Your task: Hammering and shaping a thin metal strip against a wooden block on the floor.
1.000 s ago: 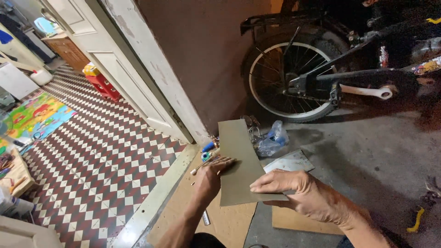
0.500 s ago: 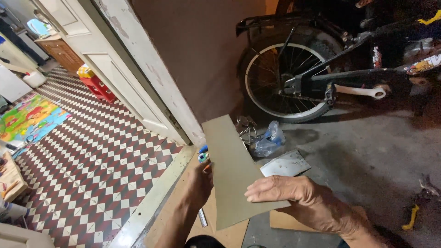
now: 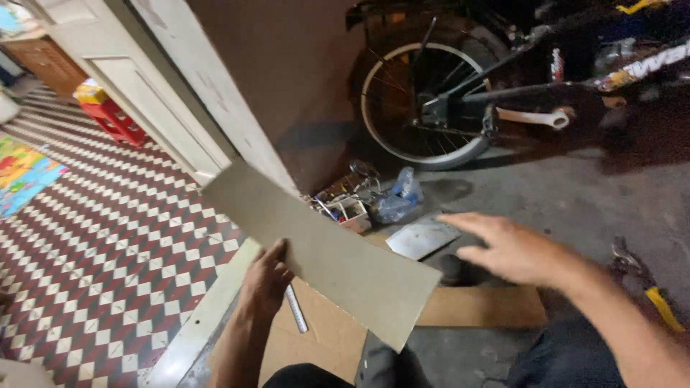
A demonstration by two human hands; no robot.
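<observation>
My left hand (image 3: 264, 276) grips the near edge of a long grey-green cardboard sheet (image 3: 316, 248), which slants from upper left to lower right above the floor. My right hand (image 3: 507, 248) hovers to the right of the sheet with spread fingers, touching nothing. Under the sheet lie brown cardboard pieces (image 3: 323, 338) and a metal ruler (image 3: 296, 309). A shiny flat metal piece (image 3: 420, 237) lies just left of my right hand.
A bicycle with its rear wheel (image 3: 420, 100) stands at the back right. A pile of small tools and a crumpled plastic bag (image 3: 395, 201) sits by the brown wall. An open white door (image 3: 180, 108) leads to a red-and-white checkered floor (image 3: 100, 251). A yellow-handled tool (image 3: 661, 305) lies far right.
My right hand has let go of the cardboard sheet and moved off to the right. The sheet, held by my left hand alone, has swung leftward and tilted.
</observation>
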